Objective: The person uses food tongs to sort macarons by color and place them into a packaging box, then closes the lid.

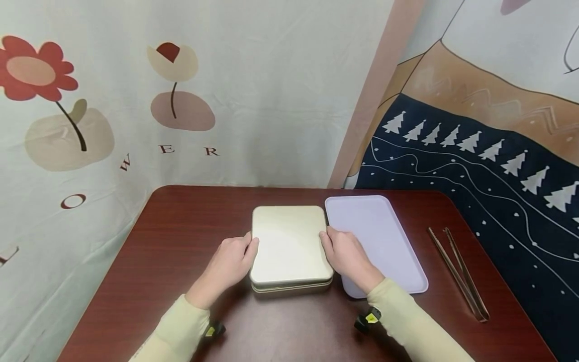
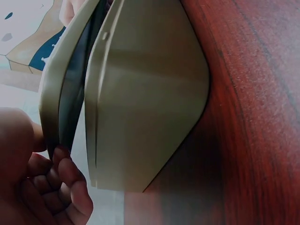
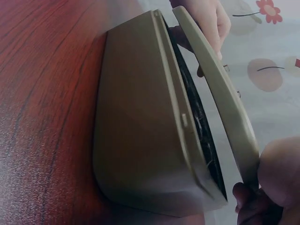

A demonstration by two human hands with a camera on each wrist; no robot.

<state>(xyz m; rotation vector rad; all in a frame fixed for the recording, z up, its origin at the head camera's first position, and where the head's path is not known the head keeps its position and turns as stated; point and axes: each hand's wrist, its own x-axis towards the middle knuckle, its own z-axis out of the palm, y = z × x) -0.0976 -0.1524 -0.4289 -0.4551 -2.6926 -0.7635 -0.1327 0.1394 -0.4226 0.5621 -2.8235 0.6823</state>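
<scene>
Left hand [image 1: 232,259] and right hand [image 1: 346,254] gripped the lid [image 1: 289,241] at its left and right edges, fingers curled beneath; lid slightly raised off the tin [image 3: 136,136], long axis near-to-far.

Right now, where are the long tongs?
In the head view the tongs lie on the right side of the brown table, just right of the lilac tray, away from both hands.

A dark red wooden table [image 1: 158,251] is set in a corner. The left wall is covered by a pale cloth [image 1: 271,100] printed with red and beige flowers and scattered letters. The right wall is hung with a cloth [image 1: 488,151] showing white trees on navy below brown bands.
</scene>
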